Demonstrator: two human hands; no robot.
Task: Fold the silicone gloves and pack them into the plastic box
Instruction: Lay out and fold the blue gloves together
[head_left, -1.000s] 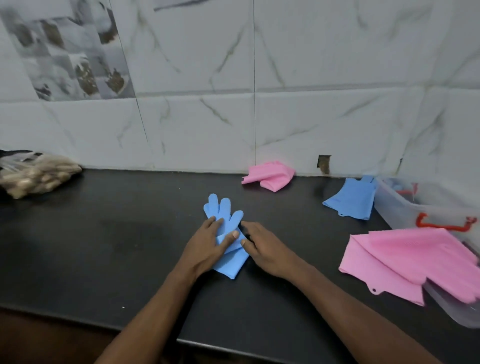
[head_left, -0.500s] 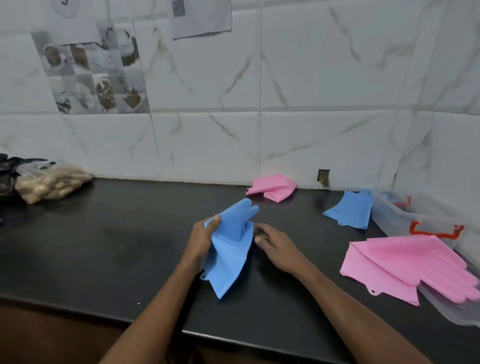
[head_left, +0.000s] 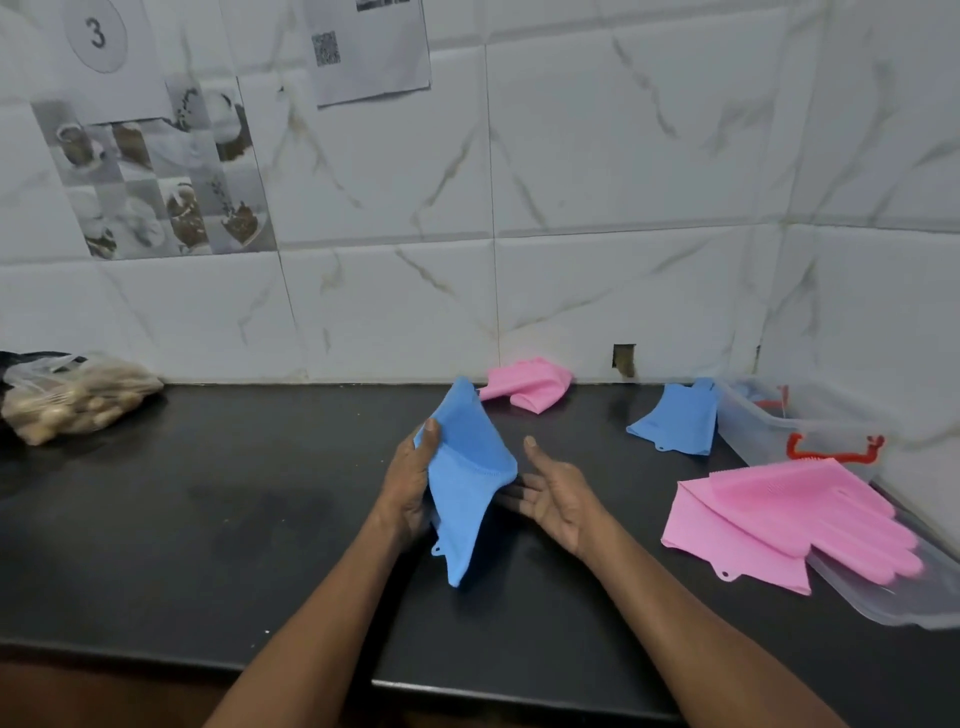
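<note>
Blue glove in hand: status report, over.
Left hand grips blue glove, lifted off counter. Right hand open, empty, beside it. Plastic box far right, path clear.

Left hand (head_left: 410, 488) gripping folded blue glove (head_left: 467, 483), right hand (head_left: 558, 496) open beside it

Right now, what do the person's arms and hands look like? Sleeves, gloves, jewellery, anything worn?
Both forearms are bare as far as the frame shows: no sleeves in view. The left hand and right hand wear no gloves. No watch, bracelet or ring shows on the visible parts, and no markings or tape. Nails look short and unpainted. The upper arms lie out of frame, so what is worn there cannot be told.
</note>
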